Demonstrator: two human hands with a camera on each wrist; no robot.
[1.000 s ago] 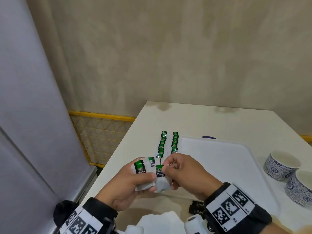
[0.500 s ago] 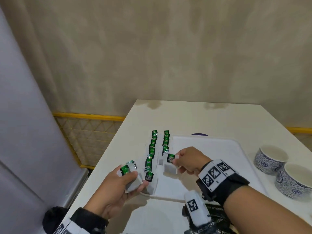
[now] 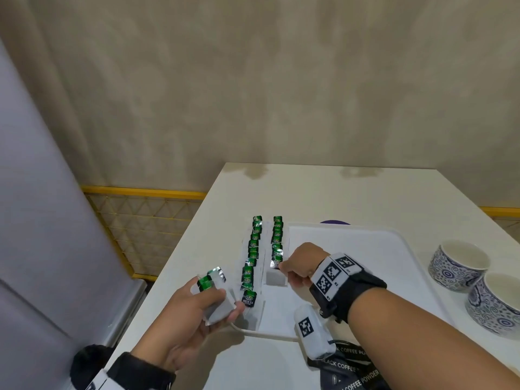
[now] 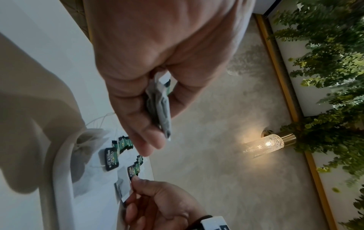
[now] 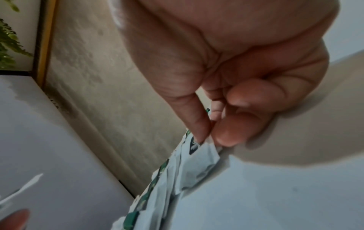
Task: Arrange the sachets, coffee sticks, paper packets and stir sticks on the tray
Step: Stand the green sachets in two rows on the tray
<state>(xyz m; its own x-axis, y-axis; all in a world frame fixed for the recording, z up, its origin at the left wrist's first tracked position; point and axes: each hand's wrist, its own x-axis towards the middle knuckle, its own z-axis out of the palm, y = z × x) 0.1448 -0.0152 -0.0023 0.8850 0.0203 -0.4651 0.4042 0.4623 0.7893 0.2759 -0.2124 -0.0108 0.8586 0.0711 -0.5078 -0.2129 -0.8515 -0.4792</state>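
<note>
Two rows of green-tagged tea bag sachets [image 3: 253,249] lie along the left side of the white tray [image 3: 365,249]. My right hand [image 3: 284,267] pinches the near sachet of the right row [image 3: 275,274] by its green tag, pressing it onto the tray; the right wrist view shows thumb and forefinger [image 5: 199,129] closed on it [image 5: 201,157]. My left hand [image 3: 216,299] hovers at the tray's near left corner and holds a small stack of sachets [image 3: 215,291], seen edge-on in the left wrist view [image 4: 159,105].
Two blue patterned cups [image 3: 461,266] stand on the table [image 3: 309,192] to the right of the tray. Black coffee powder sticks [image 3: 349,370] lie under my right forearm at the near edge. The table's left edge drops beside a yellow wire rack [image 3: 140,220].
My hands have parted. The right hand carried one sachet forward and laid it at the near end of the right row; the left hand stayed back with the remaining stack.
</note>
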